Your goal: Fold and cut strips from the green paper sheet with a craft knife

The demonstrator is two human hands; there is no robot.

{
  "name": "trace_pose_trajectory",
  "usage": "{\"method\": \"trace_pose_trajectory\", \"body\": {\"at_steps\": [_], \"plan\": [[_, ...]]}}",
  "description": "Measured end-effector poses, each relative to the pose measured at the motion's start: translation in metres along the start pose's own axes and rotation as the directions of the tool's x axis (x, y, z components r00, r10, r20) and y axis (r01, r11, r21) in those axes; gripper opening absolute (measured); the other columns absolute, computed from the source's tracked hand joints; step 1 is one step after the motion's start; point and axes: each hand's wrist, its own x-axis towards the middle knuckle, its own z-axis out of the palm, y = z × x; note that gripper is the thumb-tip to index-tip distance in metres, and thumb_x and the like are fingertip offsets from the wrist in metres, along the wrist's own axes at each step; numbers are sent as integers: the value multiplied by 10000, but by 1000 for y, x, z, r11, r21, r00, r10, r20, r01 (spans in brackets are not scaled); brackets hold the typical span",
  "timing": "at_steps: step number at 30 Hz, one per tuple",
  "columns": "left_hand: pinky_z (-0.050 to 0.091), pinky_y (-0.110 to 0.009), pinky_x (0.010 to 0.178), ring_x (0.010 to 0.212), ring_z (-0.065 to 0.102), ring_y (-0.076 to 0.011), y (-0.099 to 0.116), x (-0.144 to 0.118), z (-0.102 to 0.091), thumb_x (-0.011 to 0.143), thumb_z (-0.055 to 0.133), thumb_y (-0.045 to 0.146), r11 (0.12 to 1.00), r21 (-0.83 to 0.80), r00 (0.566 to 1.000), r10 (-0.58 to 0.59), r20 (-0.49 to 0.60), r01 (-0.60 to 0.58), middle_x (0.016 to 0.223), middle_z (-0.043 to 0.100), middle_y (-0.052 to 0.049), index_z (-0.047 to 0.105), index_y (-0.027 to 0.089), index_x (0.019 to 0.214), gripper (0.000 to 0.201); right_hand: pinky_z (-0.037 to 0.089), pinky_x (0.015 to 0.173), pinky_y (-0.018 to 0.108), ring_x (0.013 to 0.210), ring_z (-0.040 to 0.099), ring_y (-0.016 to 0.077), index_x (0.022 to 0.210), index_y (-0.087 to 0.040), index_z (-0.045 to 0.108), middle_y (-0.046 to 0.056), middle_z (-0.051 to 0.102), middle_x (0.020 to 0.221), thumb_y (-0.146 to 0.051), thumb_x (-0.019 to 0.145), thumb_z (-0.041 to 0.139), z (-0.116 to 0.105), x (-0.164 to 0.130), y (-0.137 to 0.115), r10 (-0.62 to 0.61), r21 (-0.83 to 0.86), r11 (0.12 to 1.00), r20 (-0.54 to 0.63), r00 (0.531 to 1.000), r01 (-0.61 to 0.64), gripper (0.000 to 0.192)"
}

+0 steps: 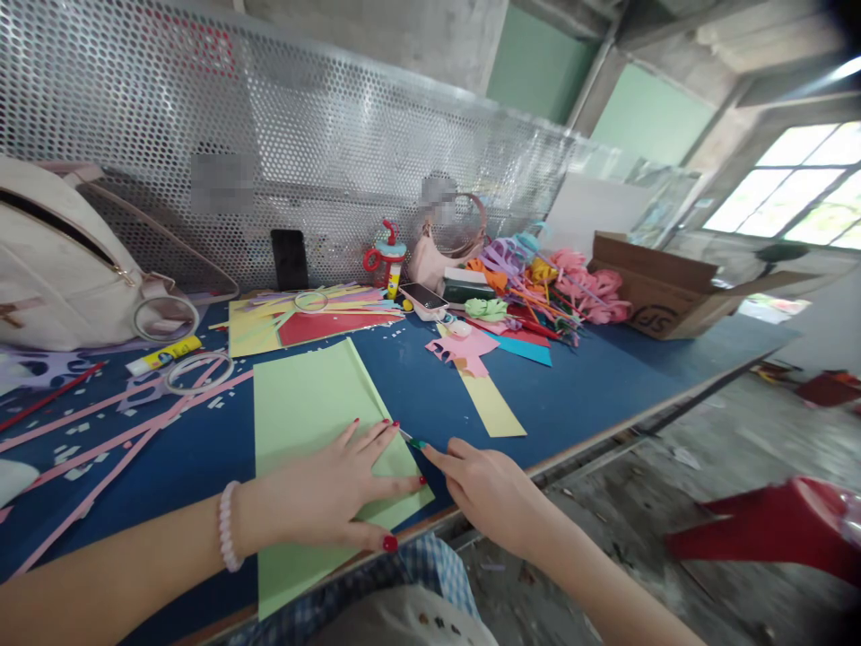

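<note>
A light green sheet of paper (296, 404) lies on the blue table in front of me, with a narrow strip folded or creased along its right side. My left hand (323, 489) presses flat on it, fingers spread, a pink bead bracelet at the wrist. At the sheet's right edge, my right hand (484, 484) grips a small craft knife (417, 444); its green part and thin blade show past the index finger, close to my left fingertips. Most of the knife is hidden in the hand.
Pink paper strips (134, 449), a roll of tape (219, 372) and a glue stick (165, 354) lie at left, near a white bag (60, 260). Behind are coloured strips (336, 305), a phone (423, 299) and a cardboard box (673, 296). A red stool (773, 529) stands right.
</note>
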Motion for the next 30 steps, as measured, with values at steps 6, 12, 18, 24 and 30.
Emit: {"method": "trace_pose_trajectory", "body": {"at_steps": [6, 12, 18, 24, 30], "plan": [[139, -662, 1086, 1419, 38, -410, 0, 0, 1, 906, 385, 644, 1000, -11, 1000, 0, -7, 0, 1572, 54, -165, 241, 376, 1478, 648, 373, 523, 249, 625, 578, 120, 1337, -178, 529, 74, 622, 905, -107, 879, 406, 1, 3, 1, 14, 9, 1000, 0, 1000, -14, 480], [126, -653, 1090, 1421, 30, -405, -1, 0, 2, 906, 356, 660, 1000, -20, 1000, 7, -11, -8, 1568, 36, -181, 248, 372, 1477, 648, 371, 516, 247, 627, 586, 125, 1331, -179, 538, 76, 625, 895, -119, 886, 422, 3, 6, 1, 4, -21, 1000, -23, 1000, -4, 463], [119, -653, 1096, 1428, 21, -392, -2, -1, 5, 901, 355, 668, 999, -40, 999, 11, -37, -12, 1575, 16, -148, 289, 349, 1470, 655, 369, 511, 255, 631, 601, 135, 1332, -180, 538, 72, 625, 885, -121, 891, 402, 3, 10, 1, -9, -38, 999, -40, 999, 8, 465], [109, -652, 1099, 1431, 11, -386, -4, -1, 6, 905, 366, 657, 999, -41, 999, 17, -45, -18, 1577, 18, -141, 288, 348, 1471, 649, 386, 532, 252, 659, 615, 138, 1340, -182, 527, 78, 635, 894, -101, 879, 405, 1, 14, 0, -1, -44, 999, -30, 1000, -1, 484], [121, -645, 1095, 1429, -7, -374, -2, 0, 5, 904, 330, 672, 1000, -26, 1000, 6, -18, -6, 1571, 37, -170, 246, 377, 1477, 650, 396, 559, 245, 712, 635, 147, 1350, -189, 520, 76, 643, 934, -83, 872, 408, -3, 20, 0, 12, -20, 1000, -22, 1000, -12, 503]]}}
